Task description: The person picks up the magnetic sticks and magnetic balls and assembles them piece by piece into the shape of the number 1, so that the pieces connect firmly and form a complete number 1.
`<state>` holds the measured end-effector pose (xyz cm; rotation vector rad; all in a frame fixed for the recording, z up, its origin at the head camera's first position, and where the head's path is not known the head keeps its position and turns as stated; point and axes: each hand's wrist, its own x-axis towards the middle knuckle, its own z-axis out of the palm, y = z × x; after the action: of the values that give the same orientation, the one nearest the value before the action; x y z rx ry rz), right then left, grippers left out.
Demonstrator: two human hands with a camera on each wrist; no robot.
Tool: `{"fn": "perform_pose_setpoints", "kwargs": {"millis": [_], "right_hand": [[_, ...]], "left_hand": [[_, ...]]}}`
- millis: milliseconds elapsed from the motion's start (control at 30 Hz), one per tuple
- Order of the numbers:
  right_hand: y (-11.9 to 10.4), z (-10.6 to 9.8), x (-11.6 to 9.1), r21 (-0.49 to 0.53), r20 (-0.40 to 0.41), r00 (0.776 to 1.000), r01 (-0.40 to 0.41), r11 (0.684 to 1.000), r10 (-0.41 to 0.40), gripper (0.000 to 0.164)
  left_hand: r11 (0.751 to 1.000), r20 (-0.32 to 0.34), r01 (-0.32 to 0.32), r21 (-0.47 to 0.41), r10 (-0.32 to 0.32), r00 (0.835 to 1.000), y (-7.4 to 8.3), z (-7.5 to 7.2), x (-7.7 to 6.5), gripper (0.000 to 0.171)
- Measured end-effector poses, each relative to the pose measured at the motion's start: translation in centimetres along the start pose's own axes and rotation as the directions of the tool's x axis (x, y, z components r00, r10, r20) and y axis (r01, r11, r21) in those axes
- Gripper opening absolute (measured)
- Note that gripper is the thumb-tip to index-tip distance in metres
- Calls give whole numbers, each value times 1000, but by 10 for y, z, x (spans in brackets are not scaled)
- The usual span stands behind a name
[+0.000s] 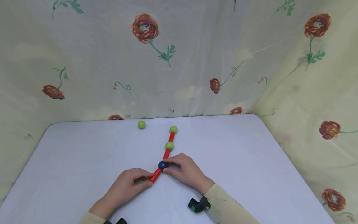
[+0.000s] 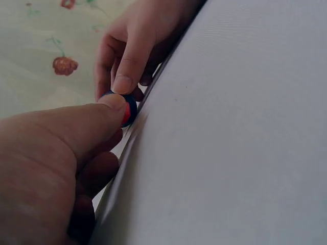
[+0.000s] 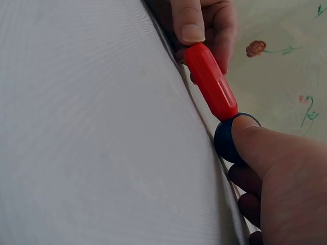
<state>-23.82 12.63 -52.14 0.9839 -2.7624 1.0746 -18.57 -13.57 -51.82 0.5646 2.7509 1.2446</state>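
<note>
A chain of red rods and balls runs up the middle of the table in the head view. At its near end, my left hand (image 1: 127,186) pinches a red rod (image 1: 155,175) between thumb and fingers. That rod's upper end meets a dark blue ball (image 1: 162,165), which my right hand (image 1: 186,170) pinches from the right side. Beyond the ball come another red rod (image 1: 166,153), a green ball (image 1: 169,146), a further red rod (image 1: 172,137) and a green end ball (image 1: 173,129). The right wrist view shows the red rod (image 3: 212,81) touching the blue ball (image 3: 228,142).
A loose green ball (image 1: 141,124) lies near the back edge, left of the chain. The white table (image 1: 84,155) has rounded back corners. Flowered cloth (image 1: 184,62) hangs behind it and on both sides. Each wrist wears a small black device (image 1: 199,205).
</note>
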Motion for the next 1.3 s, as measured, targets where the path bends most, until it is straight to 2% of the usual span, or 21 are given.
{"fn": "perform_pose_setpoints", "kwargs": {"millis": [367,633,833,1067,1300], "right_hand": [[2,-1,1,26,-6,998,56,998,-56,37],[0,-2,2,16,-11,999,41,999,-41,37],[2,-1,2,17,-8,1000,29,999,-28,36],[2,1,0,38,8,1000,2,999,-2,37],[3,1,1,20,-5,1000,14,1000,-14,37]], "left_hand": [[999,5,-22,35,22,1000,2,3,0,31],[994,7,-80,79,80,997,6,4,0,38],[988,10,-126,92,126,992,5,7,0,36],[989,9,-121,79,121,993,5,11,-1,33],[984,-9,-146,104,147,989,5,10,-1,31]]}}
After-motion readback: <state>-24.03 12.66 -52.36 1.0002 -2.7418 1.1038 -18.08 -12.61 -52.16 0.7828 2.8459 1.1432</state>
